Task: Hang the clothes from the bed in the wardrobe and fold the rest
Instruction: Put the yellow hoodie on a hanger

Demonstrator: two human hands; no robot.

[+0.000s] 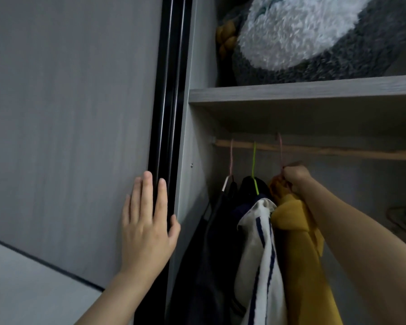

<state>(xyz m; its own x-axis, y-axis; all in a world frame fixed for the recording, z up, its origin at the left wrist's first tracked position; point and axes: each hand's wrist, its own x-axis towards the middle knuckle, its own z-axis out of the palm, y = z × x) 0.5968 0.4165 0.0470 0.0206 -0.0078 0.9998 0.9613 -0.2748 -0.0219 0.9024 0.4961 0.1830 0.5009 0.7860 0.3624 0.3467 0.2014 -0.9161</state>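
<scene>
Left hand [148, 221] on door [68, 113]; right hand [295, 177] apparently grips pink hanger [279, 148].

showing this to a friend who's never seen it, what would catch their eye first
The mustard-yellow garment stands out most, rightmost of the clothes under the rail, with the right hand holding its pink hanger just below the hook. Next come the left hand, laid flat against the edge of the sliding door, and the fluffy grey and white cushion on the shelf above.
</scene>
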